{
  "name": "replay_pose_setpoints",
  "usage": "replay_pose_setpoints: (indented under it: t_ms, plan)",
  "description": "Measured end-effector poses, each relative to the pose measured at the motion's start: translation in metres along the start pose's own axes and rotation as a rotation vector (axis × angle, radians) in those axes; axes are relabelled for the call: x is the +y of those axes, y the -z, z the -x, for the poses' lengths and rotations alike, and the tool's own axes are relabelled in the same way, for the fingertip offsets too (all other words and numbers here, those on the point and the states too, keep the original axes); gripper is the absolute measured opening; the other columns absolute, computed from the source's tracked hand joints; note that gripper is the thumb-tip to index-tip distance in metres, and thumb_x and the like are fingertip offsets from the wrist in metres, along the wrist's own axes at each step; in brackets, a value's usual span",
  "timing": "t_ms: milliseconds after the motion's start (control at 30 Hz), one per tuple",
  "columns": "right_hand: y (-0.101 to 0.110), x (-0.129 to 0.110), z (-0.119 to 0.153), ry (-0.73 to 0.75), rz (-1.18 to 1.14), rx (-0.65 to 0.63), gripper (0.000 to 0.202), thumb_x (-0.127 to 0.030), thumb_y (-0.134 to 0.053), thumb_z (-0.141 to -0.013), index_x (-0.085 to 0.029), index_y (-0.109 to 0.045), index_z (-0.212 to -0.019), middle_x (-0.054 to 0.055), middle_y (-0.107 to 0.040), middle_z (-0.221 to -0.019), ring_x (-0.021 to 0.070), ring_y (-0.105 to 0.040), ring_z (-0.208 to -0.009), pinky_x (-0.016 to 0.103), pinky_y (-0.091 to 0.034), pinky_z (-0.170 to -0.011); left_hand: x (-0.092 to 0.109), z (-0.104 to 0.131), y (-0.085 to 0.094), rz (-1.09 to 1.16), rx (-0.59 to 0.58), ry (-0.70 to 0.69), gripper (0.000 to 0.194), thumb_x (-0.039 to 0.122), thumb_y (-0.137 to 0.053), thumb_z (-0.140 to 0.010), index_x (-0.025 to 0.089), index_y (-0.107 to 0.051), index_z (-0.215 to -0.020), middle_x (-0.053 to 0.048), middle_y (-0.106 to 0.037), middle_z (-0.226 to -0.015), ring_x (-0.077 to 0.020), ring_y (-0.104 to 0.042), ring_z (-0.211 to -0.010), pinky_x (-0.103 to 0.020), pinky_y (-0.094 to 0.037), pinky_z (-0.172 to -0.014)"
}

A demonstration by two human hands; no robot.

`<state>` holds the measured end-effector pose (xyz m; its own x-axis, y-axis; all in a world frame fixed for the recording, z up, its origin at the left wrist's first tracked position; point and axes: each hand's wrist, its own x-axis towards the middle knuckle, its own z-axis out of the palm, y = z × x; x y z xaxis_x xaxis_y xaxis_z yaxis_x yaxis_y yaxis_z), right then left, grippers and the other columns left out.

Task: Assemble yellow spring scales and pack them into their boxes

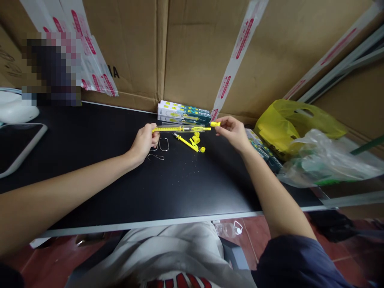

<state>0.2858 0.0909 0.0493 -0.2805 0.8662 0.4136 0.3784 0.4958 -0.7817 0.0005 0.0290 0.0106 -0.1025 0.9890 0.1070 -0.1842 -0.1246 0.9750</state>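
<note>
My left hand (144, 145) grips one end of a spring scale (187, 129), a clear tube with a yellow graduated rod inside, held level above the black table. At the tube's other end, my right hand (232, 131) pinches a yellow cap (215, 124) close to the yellow tip; whether they touch I cannot tell. On the table just below lie a second yellow rod (186, 142), a small yellow ring (203, 149) and other yellow pieces (196, 138). Bent metal wire hooks (164, 145) rest beside my left fingers.
Printed boxes (183, 113) lie behind my hands against large cardboard cartons (198, 52). More boxes (264, 150) sit at the right, beside a yellow plastic bag (276, 124) and a clear bag (327, 160). A white-edged device (21, 144) lies at the left. The table's front edge (156, 223) is near my lap.
</note>
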Motion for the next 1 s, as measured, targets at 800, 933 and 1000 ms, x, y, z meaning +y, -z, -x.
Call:
replay_pose_setpoints:
  t_ms: [800,933,1000]
  plan:
    - [0.000,-0.031,0.013,0.032,-0.224,-0.142,0.039,-0.041,-0.081,-0.067,-0.019,-0.060,-0.093,0.000,-0.060,-0.086,0.0102,-0.058,-0.072,0.024,-0.059,-0.064,0.000,-0.001,0.001,-0.006,0.005,0.013,0.032,0.020,-0.031,-0.088,0.021,-0.033,-0.056,0.007,-0.025,-0.041,-0.0067,-0.024,-0.035,-0.017,-0.031,-0.040]
    - [-0.002,-0.031,0.014,0.037,-0.218,-0.132,0.040,-0.042,-0.081,-0.066,-0.020,-0.059,-0.090,0.000,-0.059,-0.087,0.0106,-0.058,-0.073,0.025,-0.059,-0.065,0.001,0.000,0.000,0.007,0.005,0.033,0.032,0.023,-0.032,-0.089,0.021,-0.032,-0.057,0.007,-0.024,-0.041,-0.0066,-0.023,-0.035,-0.016,-0.032,-0.040]
    - [-0.003,-0.031,0.014,0.043,-0.209,-0.137,0.040,-0.044,-0.081,-0.067,-0.020,-0.058,-0.091,0.000,-0.059,-0.088,0.0110,-0.058,-0.074,0.026,-0.058,-0.067,0.002,0.001,0.000,0.010,-0.003,0.044,0.033,0.023,-0.032,-0.090,0.021,-0.032,-0.057,0.008,-0.023,-0.040,-0.0067,-0.023,-0.035,-0.017,-0.032,-0.040]
